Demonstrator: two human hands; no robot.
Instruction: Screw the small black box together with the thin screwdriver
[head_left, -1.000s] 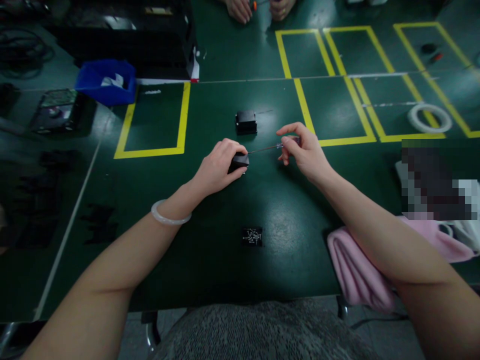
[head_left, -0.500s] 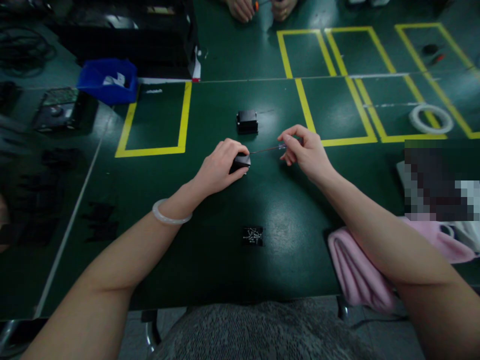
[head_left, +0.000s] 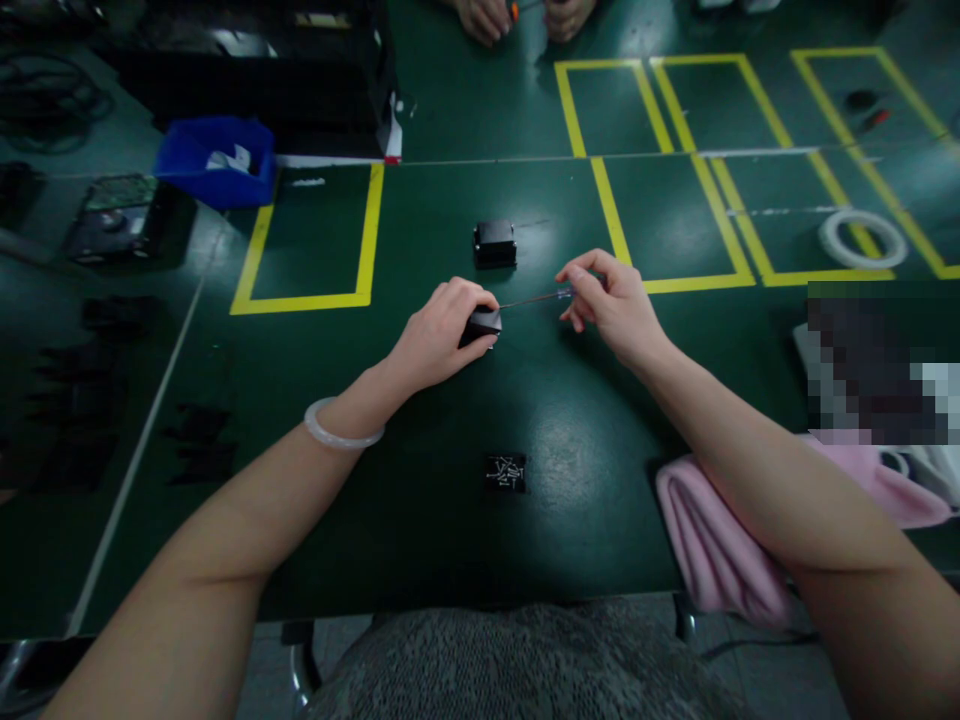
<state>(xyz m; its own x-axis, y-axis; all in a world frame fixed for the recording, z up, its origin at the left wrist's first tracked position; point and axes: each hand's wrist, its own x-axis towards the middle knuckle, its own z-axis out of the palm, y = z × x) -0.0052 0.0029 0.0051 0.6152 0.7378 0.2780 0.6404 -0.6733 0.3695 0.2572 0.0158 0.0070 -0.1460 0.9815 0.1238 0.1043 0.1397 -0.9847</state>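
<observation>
My left hand (head_left: 448,335) is closed over a small black plastic part (head_left: 486,322), pressing it on the green table (head_left: 420,520). In my right hand (head_left: 611,305) is a screwdriver (head_left: 534,298), its handle mostly hidden by the fingers. The thin shaft points left, and its tip meets the edge of the black part beside my left fingers. Just beyond lies a second black block (head_left: 495,243) with bright screw heads at its sides. Nearer my body, a small black tray (head_left: 491,485) holds several loose silver screws (head_left: 508,470).
A blue bin (head_left: 214,165) stands at the back left beside a large black machine (head_left: 262,90). Black parts (head_left: 199,440) lie on the left. A pink cloth (head_left: 716,535) and a white tape roll (head_left: 862,240) are at right. Another person's hands (head_left: 487,18) work across the table.
My two hands, the black part and the screwdriver hold almost the same positions. At the far left edge, an arm or hand has mostly gone out of view.
</observation>
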